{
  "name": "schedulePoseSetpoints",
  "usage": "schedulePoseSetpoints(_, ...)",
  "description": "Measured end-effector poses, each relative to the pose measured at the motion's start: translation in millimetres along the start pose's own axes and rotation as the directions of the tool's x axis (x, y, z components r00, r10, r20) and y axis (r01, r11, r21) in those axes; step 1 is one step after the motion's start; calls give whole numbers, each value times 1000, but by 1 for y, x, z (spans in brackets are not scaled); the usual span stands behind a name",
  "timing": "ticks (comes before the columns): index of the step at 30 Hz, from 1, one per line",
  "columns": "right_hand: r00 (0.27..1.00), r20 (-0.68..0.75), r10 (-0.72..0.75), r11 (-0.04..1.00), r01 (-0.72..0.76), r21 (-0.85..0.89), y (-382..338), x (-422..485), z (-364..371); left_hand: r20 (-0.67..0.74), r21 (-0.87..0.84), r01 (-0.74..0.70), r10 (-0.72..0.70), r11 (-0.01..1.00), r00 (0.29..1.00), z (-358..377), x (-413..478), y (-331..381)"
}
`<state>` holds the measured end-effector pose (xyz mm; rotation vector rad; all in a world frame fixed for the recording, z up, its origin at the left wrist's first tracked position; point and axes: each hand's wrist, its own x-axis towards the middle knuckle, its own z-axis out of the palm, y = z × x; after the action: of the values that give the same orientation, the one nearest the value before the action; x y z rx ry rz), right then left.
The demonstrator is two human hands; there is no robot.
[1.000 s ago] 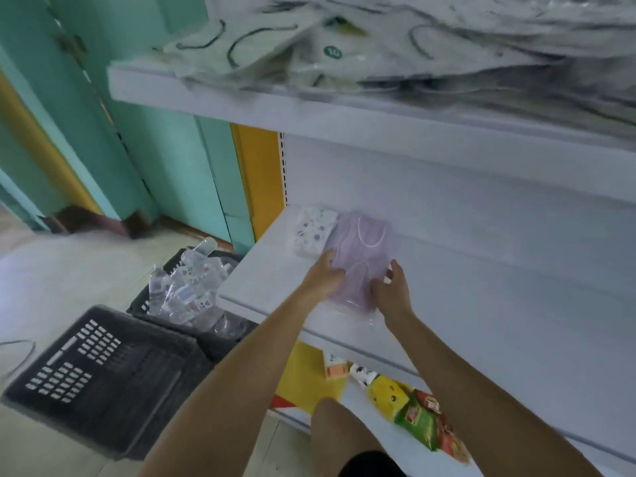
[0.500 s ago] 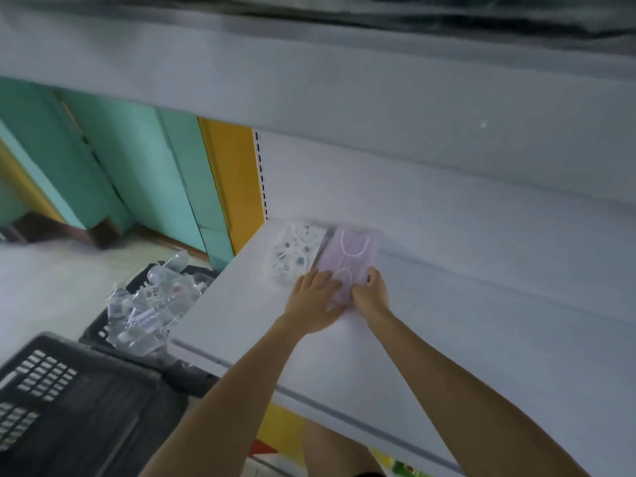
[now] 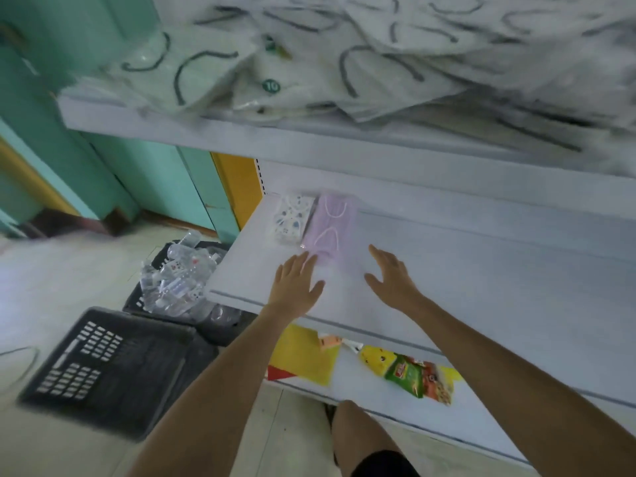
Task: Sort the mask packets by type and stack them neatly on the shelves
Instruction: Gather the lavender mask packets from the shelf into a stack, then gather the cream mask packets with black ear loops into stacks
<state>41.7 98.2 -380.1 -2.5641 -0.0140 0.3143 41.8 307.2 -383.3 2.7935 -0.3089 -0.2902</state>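
A pale purple mask packet point(image 3: 332, 228) lies flat on the white shelf point(image 3: 481, 287), a soft rectangle in glossy clear wrap with white ear loops showing through. Against its left side lies a white packet point(image 3: 292, 218) with a spotted print. The left hand point(image 3: 296, 282), fingers straight, reaches its near edge, perhaps touching it. The right hand point(image 3: 390, 280), spread and holding nothing, is just right of it.

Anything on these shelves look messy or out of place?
Yes: the mask packets on the top shelf lie in a jumbled, overlapping heap. The purple packet and patterned packet below lie flat, side by side.
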Motion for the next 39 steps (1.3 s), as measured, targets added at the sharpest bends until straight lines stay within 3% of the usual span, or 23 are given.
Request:
schedulePoseSetpoints(4,997,9,-75,996,75,-47,-21,-81,-43,-17,-19,-81,81,997,997,-32,-70,25)
schedulePoseSetpoints(9,943,1,-333,934,330,-139,-64,-170,-102,-140,-47,-255,247,966,959,-85,-131,69)
schedulePoseSetpoints(13,834,-173,-523,851,499,-164,-94,-231,-171,-254,61,-361,364,931,896,-131,-163,120)
schedulePoseSetpoints(17,727,-366,-582,810,558,-180,-102,-264,-259,-381,79,-444,438,893,814,-175,-179,189)
schedulePoseSetpoints(20,703,-446,-554,829,515,-219,-86,-267,-319,-507,76,-512,476,855,719,-202,-173,246)
schedulePoseSetpoints(25,801,-488,-346,933,238,-271,-4,-254,-391,-562,69,-559,495,827,663,-221,-137,334)
schedulePoseSetpoints(31,900,-410,-151,944,9,-328,92,-247,-421,-415,129,-539,539,832,733,-190,-100,407)
schedulePoseSetpoints(35,954,-274,-121,912,-2,-411,115,-244,-410,-287,231,-482,533,845,796,-173,-83,435)
schedulePoseSetpoints(39,954,-276,-121,890,-19,-455,117,-234,-406,-253,254,-446,504,858,826,-171,-70,445)
